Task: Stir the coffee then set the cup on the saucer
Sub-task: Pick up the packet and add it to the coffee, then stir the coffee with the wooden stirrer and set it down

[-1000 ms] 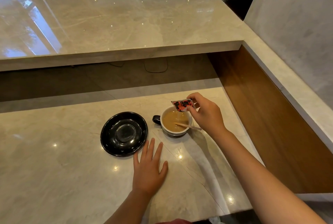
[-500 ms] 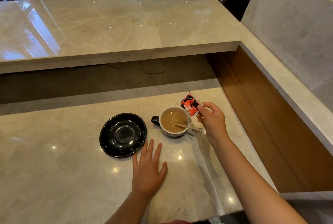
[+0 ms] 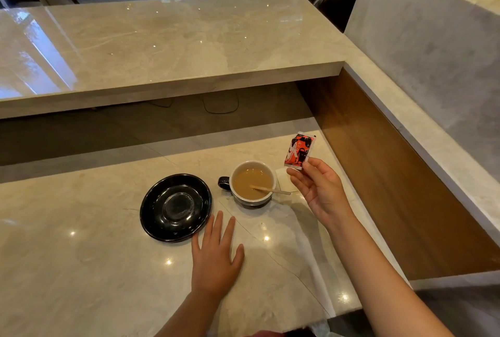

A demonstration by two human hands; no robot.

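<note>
A dark cup [image 3: 253, 183] with a pale inside holds light brown coffee and stands on the marble counter, its handle pointing left. A wooden stir stick [image 3: 270, 190] leans in it, its end over the right rim. Left of the cup lies an empty black saucer [image 3: 176, 206]. My right hand [image 3: 318, 191] is raised just right of the cup and pinches a red and black sachet [image 3: 299, 151] upright between thumb and fingers. My left hand [image 3: 216, 258] lies flat on the counter, fingers spread, in front of the saucer and cup.
A small white paper scrap [image 3: 282, 178] lies on the counter behind my right hand. A raised marble bar top [image 3: 167, 47] runs across the back. A wooden panel [image 3: 392, 174] and a marble ledge wall off the right side.
My right hand has drawn the sachet away from above the cup, to the right, and turned it upright. My left hand, the cup and the saucer stay put.
</note>
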